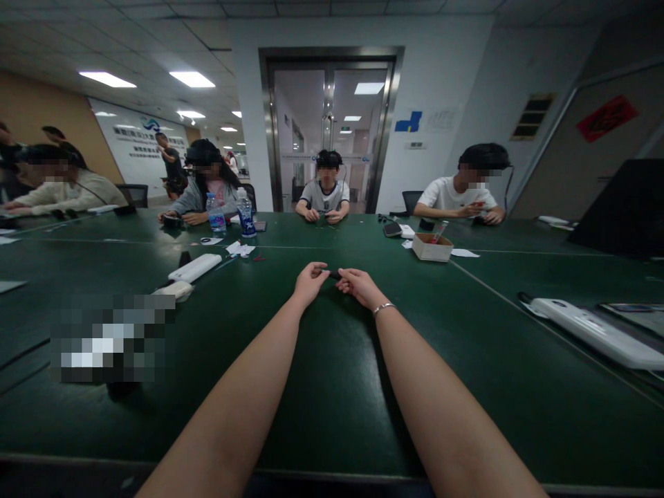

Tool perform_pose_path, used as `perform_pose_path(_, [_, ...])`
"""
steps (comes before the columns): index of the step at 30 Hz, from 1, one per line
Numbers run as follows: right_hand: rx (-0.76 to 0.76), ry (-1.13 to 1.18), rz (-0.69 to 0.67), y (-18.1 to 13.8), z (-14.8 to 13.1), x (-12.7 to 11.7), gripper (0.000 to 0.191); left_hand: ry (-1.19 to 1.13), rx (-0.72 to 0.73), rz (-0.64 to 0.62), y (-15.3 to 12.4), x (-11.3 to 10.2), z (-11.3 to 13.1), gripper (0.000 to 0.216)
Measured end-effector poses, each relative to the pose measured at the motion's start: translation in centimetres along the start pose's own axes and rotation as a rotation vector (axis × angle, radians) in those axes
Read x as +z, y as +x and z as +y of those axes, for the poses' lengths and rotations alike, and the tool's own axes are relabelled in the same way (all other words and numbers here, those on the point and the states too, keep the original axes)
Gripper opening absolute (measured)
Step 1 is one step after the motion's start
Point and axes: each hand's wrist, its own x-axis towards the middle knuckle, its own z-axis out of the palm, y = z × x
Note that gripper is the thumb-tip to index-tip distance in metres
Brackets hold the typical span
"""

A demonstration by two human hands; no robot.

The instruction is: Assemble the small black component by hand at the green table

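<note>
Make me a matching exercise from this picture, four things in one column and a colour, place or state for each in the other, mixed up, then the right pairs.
Things:
1. Bracelet
2. Table
3. Small dark item
4. Box

Colour, place or state:
A. Between the left hand and the right hand
B. Open-topped
C. Silver-coloured
D. Green

Right pairs: 1-C, 2-D, 3-A, 4-B

own hands [310, 285] [357, 286]: 2 | dark object [335, 274]: 1 | bottles [215, 216] [245, 216]: 2 | box [431, 251]: 1 | bracelet [383, 308]: 1
</note>
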Motion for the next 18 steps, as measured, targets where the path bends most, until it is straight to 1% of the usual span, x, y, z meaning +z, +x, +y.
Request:
perform_pose_path(2, [-0.001, 0.002, 0.0, -0.01, 0.0, 0.01, 0.017, 0.002, 0.012, -0.005, 0.02, 0.06, -0.05, 0.027])
perform_pose_path(7, [-0.003, -0.006, -0.009, -0.04, -0.02, 0.05, 0.015, 0.024, -0.075, 0.001, 0.01, 0.41, -0.27, 0.031])
perform_pose_path(9, [-0.007, -0.01, -0.01, -0.02, -0.01, 0.04, 0.013, 0.039, -0.064, -0.003, -0.01, 0.39, -0.33, 0.029])
perform_pose_path(14, [-0.01, -0.003, -0.008, 0.01, 0.0, 0.04, 0.012, 0.051, 0.034, -0.006, -0.05, 0.23, -0.14, 0.026])
perform_pose_path(16, [-0.01, 0.001, -0.012, 0.0, -0.01, 0.08, 0.013, 0.061, 0.032, 0.005, -0.01, 0.28, -0.12, 0.027])
perform_pose_path(18, [-0.006, -0.002, -0.014, -0.04, -0.04, 0.13, 0.013, 0.075, -0.013, 0.023, 0.04, 0.35, -0.21, 0.027])
